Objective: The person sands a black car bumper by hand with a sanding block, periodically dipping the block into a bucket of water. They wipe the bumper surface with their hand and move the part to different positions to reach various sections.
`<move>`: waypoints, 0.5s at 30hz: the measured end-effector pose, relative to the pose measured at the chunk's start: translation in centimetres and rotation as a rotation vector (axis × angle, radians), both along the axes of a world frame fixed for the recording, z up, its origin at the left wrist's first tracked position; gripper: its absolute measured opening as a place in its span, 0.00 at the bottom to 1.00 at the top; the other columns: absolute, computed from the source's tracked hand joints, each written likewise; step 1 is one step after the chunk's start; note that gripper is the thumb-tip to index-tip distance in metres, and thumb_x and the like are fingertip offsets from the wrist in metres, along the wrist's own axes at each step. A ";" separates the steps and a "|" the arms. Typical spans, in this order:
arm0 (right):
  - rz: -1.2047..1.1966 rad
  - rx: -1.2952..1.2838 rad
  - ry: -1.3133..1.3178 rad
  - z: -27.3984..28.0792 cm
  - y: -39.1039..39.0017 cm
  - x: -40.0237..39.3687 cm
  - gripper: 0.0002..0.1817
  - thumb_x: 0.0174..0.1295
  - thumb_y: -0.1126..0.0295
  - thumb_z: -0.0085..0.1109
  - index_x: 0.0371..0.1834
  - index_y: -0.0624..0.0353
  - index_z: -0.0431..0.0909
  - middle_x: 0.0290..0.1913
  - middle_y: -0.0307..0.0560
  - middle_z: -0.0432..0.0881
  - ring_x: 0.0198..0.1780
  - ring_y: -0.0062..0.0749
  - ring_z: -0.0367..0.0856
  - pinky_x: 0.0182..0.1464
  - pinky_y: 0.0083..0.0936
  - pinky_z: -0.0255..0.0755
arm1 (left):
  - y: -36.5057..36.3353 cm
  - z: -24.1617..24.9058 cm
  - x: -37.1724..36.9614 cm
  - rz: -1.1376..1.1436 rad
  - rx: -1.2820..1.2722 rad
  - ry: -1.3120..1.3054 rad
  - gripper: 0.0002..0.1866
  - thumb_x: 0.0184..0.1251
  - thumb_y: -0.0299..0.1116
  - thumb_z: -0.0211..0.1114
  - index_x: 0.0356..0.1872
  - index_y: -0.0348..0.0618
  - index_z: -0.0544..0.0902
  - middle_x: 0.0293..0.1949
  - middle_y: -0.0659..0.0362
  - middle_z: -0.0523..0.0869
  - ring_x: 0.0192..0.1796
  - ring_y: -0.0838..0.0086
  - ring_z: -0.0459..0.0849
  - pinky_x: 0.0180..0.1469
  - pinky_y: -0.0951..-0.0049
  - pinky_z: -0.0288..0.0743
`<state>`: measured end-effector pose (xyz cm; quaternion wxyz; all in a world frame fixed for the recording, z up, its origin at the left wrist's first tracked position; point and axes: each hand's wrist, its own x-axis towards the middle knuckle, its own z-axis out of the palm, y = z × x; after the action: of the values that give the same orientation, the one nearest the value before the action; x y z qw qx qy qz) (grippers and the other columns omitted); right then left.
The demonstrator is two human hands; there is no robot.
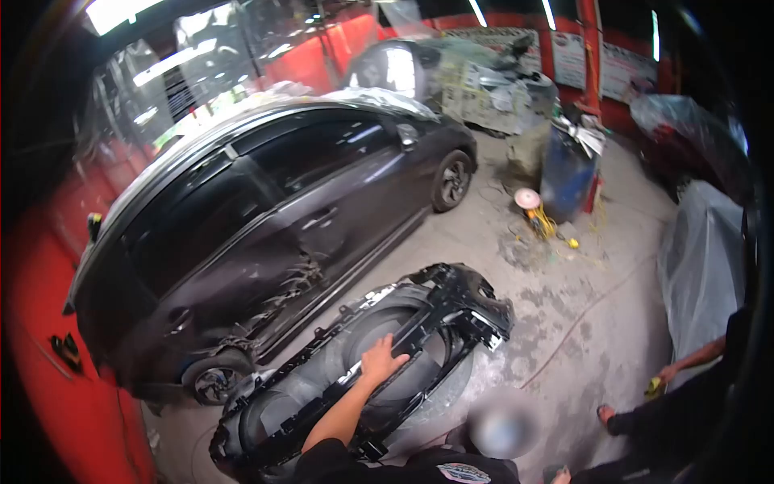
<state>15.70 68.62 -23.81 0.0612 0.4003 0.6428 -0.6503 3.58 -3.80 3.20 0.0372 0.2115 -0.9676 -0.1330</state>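
Note:
My left hand [383, 361] reaches out over a long black plastic car-part frame [322, 385]. Its fingers are spread, with the thumb apart, and the palm lies over the frame's upper bar; nothing is grasped. Dark round rings that look like tyres [379, 327] show inside the frame's outline. The frame lies low beside a dark car [347, 194], whose rear side panel and door are dented and scraped. My right hand is out of view. A blurred round patch covers part of the area by my body.
At the right stands a person in dark clothes [669, 427], a yellow item [654, 385] in one hand. Behind are a blue drum [568, 173], an orange-and-yellow tool with a pale disc [528, 200] and a plastic-covered car [492, 89]. A thin hose [576, 323] crosses the floor.

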 end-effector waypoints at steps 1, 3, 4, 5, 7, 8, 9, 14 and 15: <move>0.011 0.008 -0.024 0.4 -0.1 -0.1 0.26 0.68 0.73 0.54 0.70 0.59 0.80 0.53 0.52 0.85 0.48 0.35 0.85 0.37 0.42 0.83 | -0.1 -0.1 -0.2 -0.020 -0.008 0.013 0.48 0.66 0.65 0.72 0.78 0.44 0.70 0.61 0.43 0.85 0.59 0.44 0.88 0.58 0.46 0.83; 0.018 0.018 -0.055 0.8 -1.1 -1.2 0.26 0.68 0.73 0.55 0.70 0.61 0.80 0.53 0.52 0.85 0.48 0.36 0.85 0.39 0.42 0.83 | 0.1 0.3 -0.3 0.009 -0.009 0.013 0.48 0.66 0.66 0.72 0.78 0.45 0.69 0.62 0.44 0.84 0.60 0.45 0.88 0.59 0.46 0.83; 0.025 0.021 -0.062 0.8 -1.3 -1.6 0.26 0.68 0.73 0.55 0.70 0.61 0.79 0.54 0.53 0.86 0.49 0.37 0.85 0.41 0.41 0.83 | 0.2 0.5 -0.2 0.007 0.006 -0.009 0.48 0.66 0.66 0.72 0.79 0.45 0.69 0.62 0.44 0.84 0.61 0.46 0.88 0.60 0.46 0.82; 0.028 0.023 -0.067 0.8 -1.5 -1.9 0.26 0.67 0.73 0.55 0.70 0.62 0.79 0.54 0.53 0.86 0.49 0.37 0.85 0.42 0.41 0.83 | 0.2 0.6 -0.2 0.001 0.019 -0.036 0.49 0.66 0.66 0.72 0.79 0.45 0.69 0.62 0.44 0.84 0.62 0.46 0.87 0.60 0.46 0.82; 0.039 0.031 -0.070 0.6 -1.8 -2.9 0.26 0.67 0.73 0.55 0.70 0.63 0.79 0.55 0.54 0.86 0.50 0.38 0.86 0.44 0.41 0.83 | 0.1 1.2 -0.3 0.004 0.019 -0.057 0.48 0.66 0.66 0.72 0.79 0.45 0.69 0.63 0.45 0.84 0.64 0.47 0.87 0.62 0.46 0.81; 0.039 0.038 -0.068 0.6 -1.8 -3.3 0.26 0.67 0.73 0.55 0.70 0.64 0.79 0.55 0.54 0.86 0.50 0.39 0.86 0.46 0.40 0.83 | 0.1 1.3 -0.3 0.003 0.029 -0.055 0.48 0.67 0.66 0.72 0.79 0.45 0.69 0.64 0.45 0.84 0.64 0.47 0.86 0.62 0.46 0.81; 0.040 0.037 -0.061 0.4 -1.7 -3.7 0.26 0.67 0.73 0.55 0.70 0.65 0.79 0.55 0.54 0.86 0.51 0.40 0.86 0.47 0.40 0.83 | 0.2 1.3 -0.2 0.000 0.042 -0.055 0.48 0.67 0.66 0.71 0.79 0.45 0.70 0.64 0.45 0.84 0.64 0.47 0.86 0.63 0.46 0.81; 0.018 0.027 -0.002 -3.1 -0.4 -6.3 0.27 0.67 0.73 0.56 0.70 0.68 0.78 0.57 0.56 0.86 0.53 0.42 0.86 0.53 0.39 0.83 | 0.1 1.1 -0.4 -0.006 0.048 -0.014 0.48 0.67 0.66 0.71 0.79 0.45 0.71 0.64 0.45 0.84 0.64 0.47 0.86 0.64 0.46 0.80; 0.004 0.005 0.048 -5.4 0.6 -6.9 0.27 0.67 0.73 0.56 0.70 0.69 0.78 0.58 0.57 0.86 0.53 0.43 0.86 0.55 0.39 0.83 | 0.2 1.1 -0.4 0.000 0.033 0.000 0.48 0.66 0.65 0.72 0.79 0.44 0.71 0.63 0.44 0.84 0.63 0.46 0.87 0.63 0.46 0.81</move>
<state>8.83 69.26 -29.17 0.0462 0.3834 0.6464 -0.6580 3.22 -3.64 4.33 0.0338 0.2119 -0.9653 -0.1490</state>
